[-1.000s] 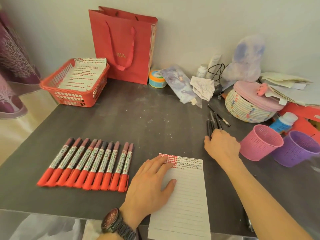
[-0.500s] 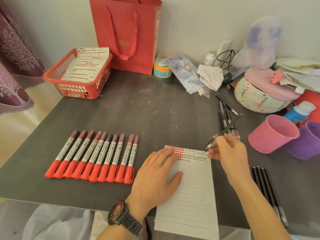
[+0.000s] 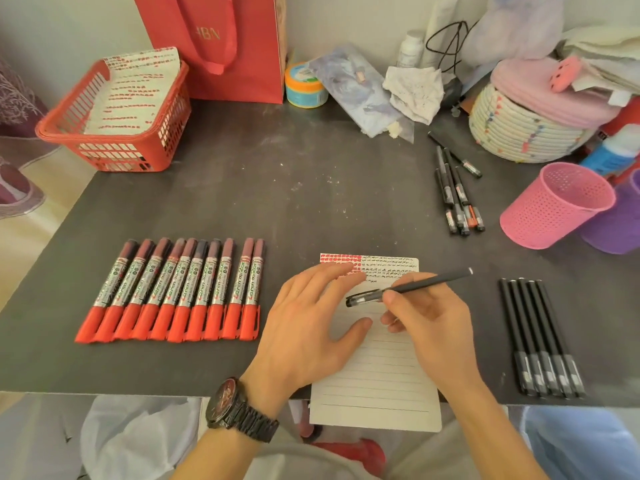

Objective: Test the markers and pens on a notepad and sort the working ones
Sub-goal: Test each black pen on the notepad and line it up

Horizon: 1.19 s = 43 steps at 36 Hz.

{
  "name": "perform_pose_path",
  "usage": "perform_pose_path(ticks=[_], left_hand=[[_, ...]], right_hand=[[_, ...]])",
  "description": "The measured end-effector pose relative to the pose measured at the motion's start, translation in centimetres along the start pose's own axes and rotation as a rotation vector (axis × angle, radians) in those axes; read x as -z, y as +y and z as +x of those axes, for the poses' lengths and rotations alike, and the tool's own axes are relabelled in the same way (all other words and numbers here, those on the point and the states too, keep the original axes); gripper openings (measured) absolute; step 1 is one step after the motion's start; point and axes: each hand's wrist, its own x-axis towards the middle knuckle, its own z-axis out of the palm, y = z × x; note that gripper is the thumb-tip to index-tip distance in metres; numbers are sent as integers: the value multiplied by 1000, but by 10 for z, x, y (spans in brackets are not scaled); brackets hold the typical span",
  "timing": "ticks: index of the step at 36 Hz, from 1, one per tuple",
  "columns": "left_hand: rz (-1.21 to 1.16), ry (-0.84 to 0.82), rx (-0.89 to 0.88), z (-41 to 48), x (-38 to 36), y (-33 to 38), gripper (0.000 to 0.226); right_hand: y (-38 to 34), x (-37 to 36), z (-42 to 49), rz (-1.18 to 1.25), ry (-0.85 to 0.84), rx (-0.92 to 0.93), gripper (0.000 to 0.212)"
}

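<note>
Head view, one slim black plastic pen (image 3: 408, 287), likely light, stiff and smooth-barrelled, pinched at mid-barrel by the right hand (image 3: 433, 327) just above the white lined notepad (image 3: 381, 393), which the left hand (image 3: 311, 323) presses flat with straight fingers; best gripped near the tip for writing.

1. A single view from the person's head looks forward and steeply down at the dark worktop (image 3: 294, 188).
2. The notepad (image 3: 377, 375) lies low in the frame, just right of centre, with its near end overhanging the worktop's front edge toward the camera.
3. The camera sits close. The forearms (image 3: 498, 434) enter from the bottom edge, below the notepad.
4. Beyond the notepad the view reaches the wall (image 3: 69, 26) behind the worktop.
5. Left of the notepad the worktop's side edge and the floor (image 3: 34, 192) show, and the wide lens slants that edge. Right of the notepad the worktop runs out of frame.
</note>
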Motion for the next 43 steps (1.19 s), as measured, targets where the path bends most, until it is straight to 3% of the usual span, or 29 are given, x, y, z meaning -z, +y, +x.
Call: perform_pose_path(ticks=[4, 9, 14, 24, 29, 35, 43], left_hand=[[35, 47, -70, -1, -2, 0, 41], [56, 60, -98, 1, -2, -1, 37], [32, 39, -72, 0, -1, 1, 25], [142, 96, -117, 0, -1, 4, 56], [141, 112, -87, 1, -2, 3, 53], [65, 83, 19, 1, -5, -2, 34], [7, 40, 76, 2, -8, -6, 33]], right_hand=[[1, 0, -1, -70, -65, 47, 21], [-1, 1, -3, -79, -116, 69, 9], [1, 4, -3, -86, -155, 111, 12], [3, 6, -1, -9, -226, 69, 18], [6, 8, -1, 77, -149, 56, 17], [-5, 17, 8, 437, 36, -96, 22], [-14, 15, 36, 160, 122, -43, 26]])
